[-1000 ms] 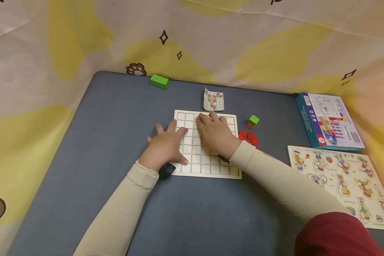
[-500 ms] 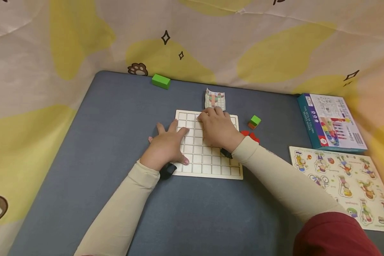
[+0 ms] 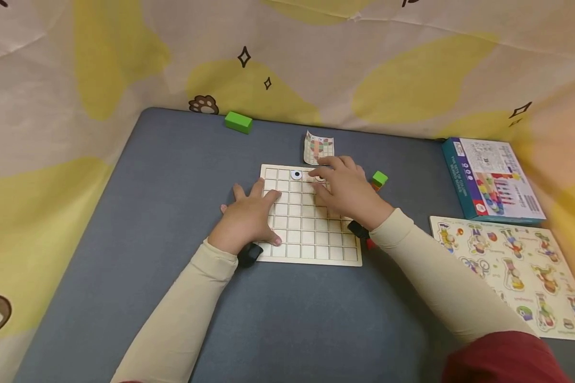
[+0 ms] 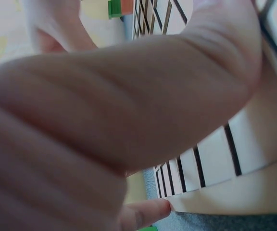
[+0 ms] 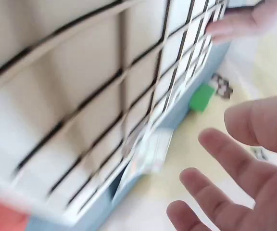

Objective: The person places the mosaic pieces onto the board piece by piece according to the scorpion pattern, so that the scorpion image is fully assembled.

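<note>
A pale grid board [image 3: 294, 253] filled with white square tiles lies flat on the blue-grey table. My left hand [image 3: 246, 221] rests spread over its left side, the thumb on the lower left squares. Over the board's upper right hovers my right hand [image 3: 347, 191], its fingers apart and relaxed; the right wrist view shows nothing between them. One eye tile [image 3: 295, 175] sits in the top row. A second eye tile [image 3: 320, 178] is partly hidden by the right fingers. Just behind the board stands a small picture card [image 3: 318, 146] with a coloured grid pattern.
A green block [image 3: 238, 122] lies at the back edge. Stacked green and orange cubes [image 3: 379, 178] stand right of the board, with red pieces [image 3: 370, 243] mostly hidden under the right wrist. Farther right are a boxed toy [image 3: 508, 183] and a wooden picture puzzle [image 3: 512, 274].
My right hand has lifted from the top middle of the board and shifted right, its fingers spreading. The eye tile in the top row has come into sight. The left hand stays put.
</note>
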`<state>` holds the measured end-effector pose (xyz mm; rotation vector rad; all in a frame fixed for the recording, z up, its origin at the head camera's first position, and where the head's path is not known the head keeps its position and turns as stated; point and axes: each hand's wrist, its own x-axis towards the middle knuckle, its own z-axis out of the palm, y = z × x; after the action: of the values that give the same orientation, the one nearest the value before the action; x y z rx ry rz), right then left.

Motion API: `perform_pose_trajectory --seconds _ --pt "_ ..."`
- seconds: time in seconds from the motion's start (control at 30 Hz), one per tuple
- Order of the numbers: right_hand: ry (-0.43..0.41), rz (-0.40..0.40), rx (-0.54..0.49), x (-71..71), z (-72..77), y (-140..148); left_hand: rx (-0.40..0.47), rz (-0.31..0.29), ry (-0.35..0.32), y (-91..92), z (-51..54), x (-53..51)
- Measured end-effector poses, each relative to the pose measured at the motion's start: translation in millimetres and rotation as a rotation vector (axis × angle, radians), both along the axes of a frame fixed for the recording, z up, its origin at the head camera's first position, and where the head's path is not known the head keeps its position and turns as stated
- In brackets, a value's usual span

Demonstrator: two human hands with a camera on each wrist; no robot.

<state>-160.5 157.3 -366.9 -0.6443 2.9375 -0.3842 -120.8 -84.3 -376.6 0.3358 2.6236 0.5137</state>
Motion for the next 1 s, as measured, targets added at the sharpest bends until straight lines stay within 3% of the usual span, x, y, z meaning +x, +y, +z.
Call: perform_pose_trajectory --seconds 0.2,0.4,0.6,0.83,1.0 --pt "0.088 -0.173 -0.132 6.2 11.2 59 0.007 0.0 0.0 -1.1 -1.4 0.3" --pt "0.05 -0.294 -0.123 8.3 15.6 103 0.013 -0.002 0.005 -1.7 -0.4 0.5" --pt "-0.021 -0.302 -0.148 9.4 9.6 115 0.012 -0.004 0.001 -1.4 1.1 0.8" --pt "0.033 -0.258 -0.145 7.8 5.4 111 0.011 -0.004 -0.001 -1.9 0.9 0.6" --pt "0.044 -0.269 -0.123 8.3 3.2 108 0.007 -0.007 -0.001 -1.9 0.2 0.0"
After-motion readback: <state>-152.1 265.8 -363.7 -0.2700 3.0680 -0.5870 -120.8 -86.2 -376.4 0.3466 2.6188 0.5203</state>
